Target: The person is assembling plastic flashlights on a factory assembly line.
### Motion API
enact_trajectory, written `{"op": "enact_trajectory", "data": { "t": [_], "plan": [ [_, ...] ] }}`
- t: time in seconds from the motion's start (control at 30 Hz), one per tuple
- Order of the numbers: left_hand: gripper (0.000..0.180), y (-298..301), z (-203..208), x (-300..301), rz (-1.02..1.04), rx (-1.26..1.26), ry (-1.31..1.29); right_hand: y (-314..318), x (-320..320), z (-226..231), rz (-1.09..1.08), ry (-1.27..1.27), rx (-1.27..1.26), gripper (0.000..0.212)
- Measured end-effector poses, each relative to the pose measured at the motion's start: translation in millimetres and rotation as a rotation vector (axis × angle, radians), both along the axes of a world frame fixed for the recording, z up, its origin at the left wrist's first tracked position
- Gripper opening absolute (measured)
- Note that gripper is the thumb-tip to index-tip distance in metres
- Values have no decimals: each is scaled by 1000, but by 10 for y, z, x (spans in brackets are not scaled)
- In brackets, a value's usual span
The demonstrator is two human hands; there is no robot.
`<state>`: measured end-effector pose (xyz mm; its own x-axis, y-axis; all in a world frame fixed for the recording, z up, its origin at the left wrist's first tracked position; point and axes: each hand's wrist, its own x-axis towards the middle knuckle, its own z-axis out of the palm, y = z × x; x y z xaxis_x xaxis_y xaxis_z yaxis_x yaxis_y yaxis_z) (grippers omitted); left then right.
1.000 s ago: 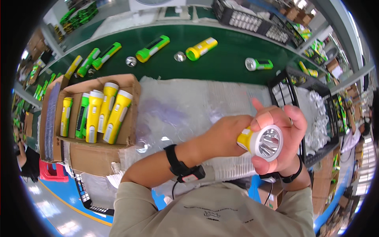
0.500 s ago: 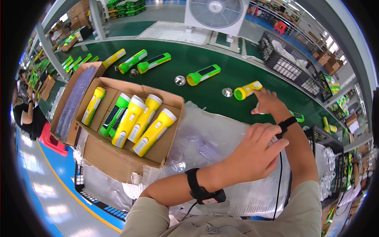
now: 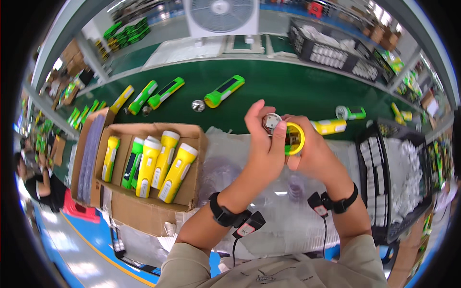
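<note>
- Left hand [image 3: 261, 144]: fingers curled, thumb and fingertips pinching a small round lamp piece [image 3: 272, 121].
- Right hand [image 3: 317, 151]: wrapped round a yellow flashlight body [image 3: 331, 126], its open mouth facing the left hand.
- Both parts: over the green belt's [image 3: 273, 91] near edge; whether they touch is hard to tell.
- Carton [image 3: 200, 163] of flashlights: counter's left side.
- Black crate [image 3: 394, 128]: right side.
</note>
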<state>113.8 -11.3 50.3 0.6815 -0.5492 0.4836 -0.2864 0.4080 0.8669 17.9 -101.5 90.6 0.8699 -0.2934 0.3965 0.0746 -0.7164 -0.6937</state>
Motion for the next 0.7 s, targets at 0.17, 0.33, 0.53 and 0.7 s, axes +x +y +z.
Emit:
{"op": "enact_trajectory", "data": {
  "t": [0.17, 0.33, 0.53, 0.7],
  "plan": [
    [83, 329, 481, -512, -110, -75, -785, 312, -891, -92, -63, -64, 165, 59],
    [91, 442, 421, -910, -525, 27, -891, 569, -1551, -293, -124, 32, 347, 59],
    [57, 471, 257, -1237, -777, -88, -804, 516, -1918, -465, -54, -54, 277, 56],
    [28, 496, 215, -1291, -414, -26, -1079, 505, -1923, -449, -5, 15, 291, 54]
  ]
}}
